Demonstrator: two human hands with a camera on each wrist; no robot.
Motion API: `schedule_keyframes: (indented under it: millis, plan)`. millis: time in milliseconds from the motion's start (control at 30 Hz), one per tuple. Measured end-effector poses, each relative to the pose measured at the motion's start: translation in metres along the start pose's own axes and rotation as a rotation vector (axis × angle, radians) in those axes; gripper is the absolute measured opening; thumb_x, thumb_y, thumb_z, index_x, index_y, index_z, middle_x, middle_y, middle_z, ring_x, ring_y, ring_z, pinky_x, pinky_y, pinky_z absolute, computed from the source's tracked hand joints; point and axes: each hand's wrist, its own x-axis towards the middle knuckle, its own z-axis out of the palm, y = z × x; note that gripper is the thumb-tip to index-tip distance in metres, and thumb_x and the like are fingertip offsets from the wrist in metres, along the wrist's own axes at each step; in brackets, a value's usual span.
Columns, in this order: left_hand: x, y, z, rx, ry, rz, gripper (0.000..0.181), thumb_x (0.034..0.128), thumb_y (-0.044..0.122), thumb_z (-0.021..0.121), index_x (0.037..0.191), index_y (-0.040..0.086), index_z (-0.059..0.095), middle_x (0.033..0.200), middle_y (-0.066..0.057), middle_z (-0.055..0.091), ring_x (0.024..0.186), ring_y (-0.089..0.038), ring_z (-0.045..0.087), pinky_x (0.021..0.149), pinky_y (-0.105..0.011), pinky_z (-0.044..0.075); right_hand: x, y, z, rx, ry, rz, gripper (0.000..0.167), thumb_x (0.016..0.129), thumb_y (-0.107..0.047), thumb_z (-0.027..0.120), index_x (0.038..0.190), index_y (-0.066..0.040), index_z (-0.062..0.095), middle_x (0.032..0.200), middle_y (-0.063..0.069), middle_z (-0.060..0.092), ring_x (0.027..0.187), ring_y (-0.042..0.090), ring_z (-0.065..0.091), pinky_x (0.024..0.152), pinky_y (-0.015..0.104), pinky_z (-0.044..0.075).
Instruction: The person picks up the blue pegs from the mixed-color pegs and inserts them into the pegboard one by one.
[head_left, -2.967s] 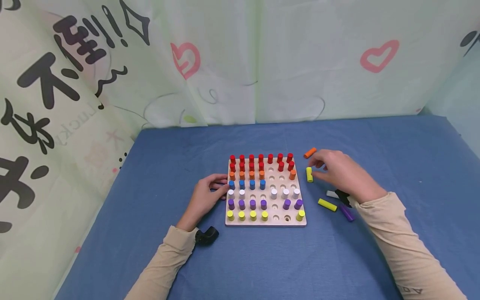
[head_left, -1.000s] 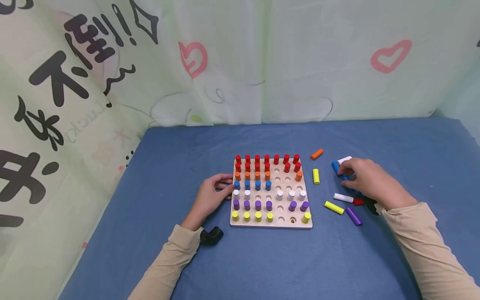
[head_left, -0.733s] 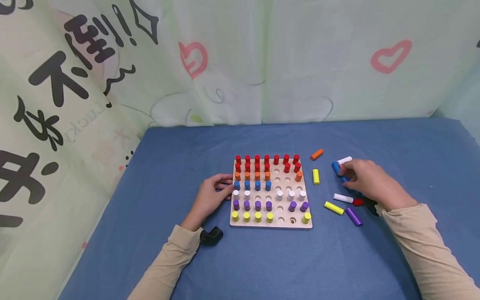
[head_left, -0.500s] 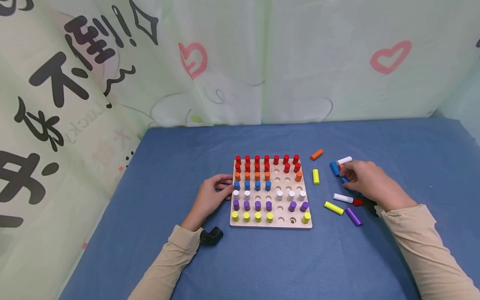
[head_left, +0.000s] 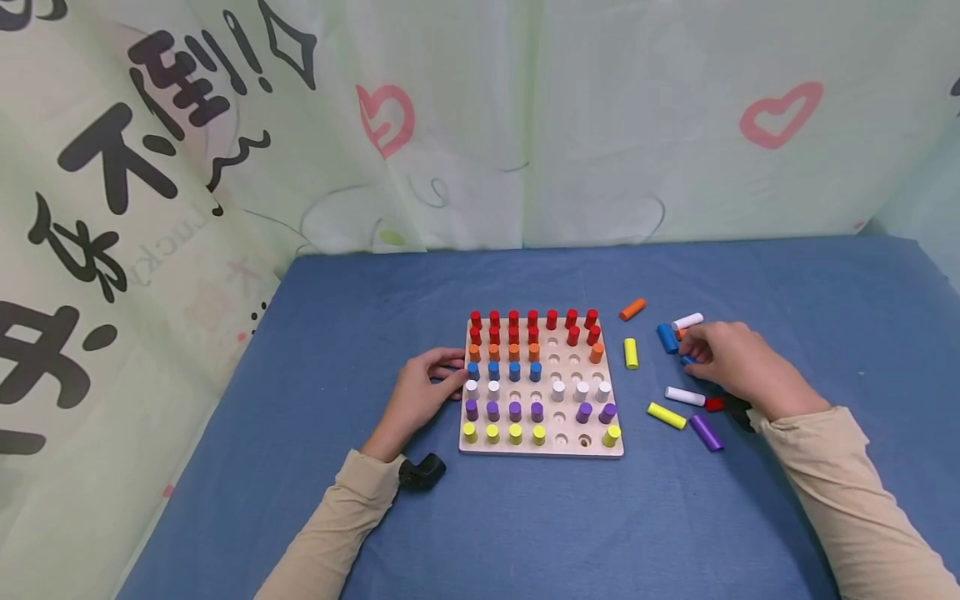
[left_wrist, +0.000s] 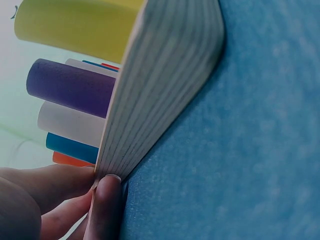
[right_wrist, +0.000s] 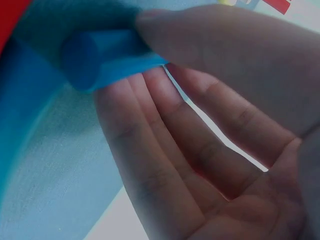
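A light wooden pegboard (head_left: 525, 444) stands in the middle of the blue cloth, with rows of red, orange, blue, white, purple and yellow pegs upright in it. My left hand (head_left: 420, 393) grips the board's left edge; the left wrist view has the fingers (left_wrist: 60, 182) against its layered side, beside an upright purple peg (left_wrist: 70, 87). Right of the board, my right hand (head_left: 731, 358) pinches a blue peg (right_wrist: 110, 55) between thumb and fingertips, low over the cloth. Another blue peg (head_left: 667, 338) lies just left of those fingers, near a white peg (head_left: 687, 321).
Loose pegs lie on the cloth right of the board: orange (head_left: 632, 309), yellow (head_left: 631, 353), a second yellow (head_left: 666, 416), white (head_left: 685, 396), red (head_left: 714, 403) and purple (head_left: 706, 433). A printed curtain (head_left: 450, 200) hangs behind the table.
Since three seconds ago my right hand has moved right, from the upright-lying yellow peg to the blue pegs. Lately it shifted slightly, uncovering part of an orange peg. My left hand stays on the board.
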Motion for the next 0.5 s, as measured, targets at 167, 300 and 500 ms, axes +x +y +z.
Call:
schedule_keyframes:
  millis: [167, 300, 500]
  plan:
    - [-0.0008, -0.0005, -0.0003, -0.007, 0.001, 0.001, 0.034, 0.0930, 0.012, 0.070, 0.126, 0.004, 0.065, 0.108, -0.011, 0.067, 0.086, -0.016, 0.067, 0.069, -0.027, 0.061, 0.0004, -0.0013, 0.0000, 0.001, 0.005, -0.001, 0.017, 0.080, 0.002, 0.076, 0.092, 0.007, 0.066, 0.081, 0.012, 0.065, 0.076, 0.024, 0.060, 0.072, 0.046, 0.055]
    - [-0.0010, -0.0002, -0.0004, -0.004, 0.001, 0.000, 0.035, 0.0930, 0.012, 0.070, 0.126, 0.004, 0.065, 0.108, -0.011, 0.067, 0.086, -0.016, 0.067, 0.069, -0.027, 0.061, 0.0010, -0.0032, -0.0009, -0.009, 0.001, 0.008, 0.016, 0.081, 0.002, 0.076, 0.094, 0.006, 0.067, 0.083, 0.013, 0.065, 0.077, 0.025, 0.060, 0.072, 0.047, 0.055]
    - [-0.0003, 0.0000, -0.0003, -0.005, -0.003, 0.002, 0.035, 0.0931, 0.013, 0.070, 0.126, 0.005, 0.065, 0.108, -0.011, 0.067, 0.085, -0.016, 0.067, 0.069, -0.027, 0.061, 0.0001, -0.0064, -0.0040, -0.022, -0.001, 0.009, 0.015, 0.082, 0.001, 0.075, 0.095, 0.005, 0.069, 0.086, 0.015, 0.066, 0.079, 0.026, 0.061, 0.073, 0.047, 0.055]
